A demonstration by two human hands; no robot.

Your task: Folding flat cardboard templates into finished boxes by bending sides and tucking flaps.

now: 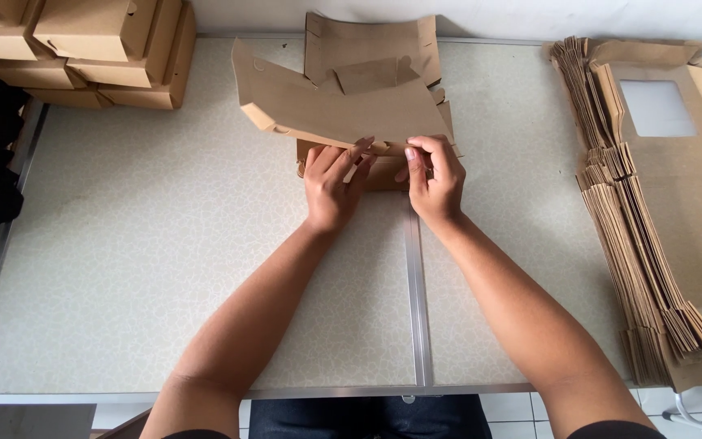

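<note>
One brown cardboard sheet [343, 106] half folded at the tabletop [164, 268] middle, left hand [331, 183] and right hand [435, 179] fingers pinching its near edge, one flat-sheet pile [652, 244] right, about five folded boxes [99, 49] far left

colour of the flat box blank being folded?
Plain brown kraft cardboard box blank; head view.

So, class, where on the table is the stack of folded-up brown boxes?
In the head view, the finished boxes sit stacked at the table's far left corner, well left of the cardboard blank both hands are folding.
</note>
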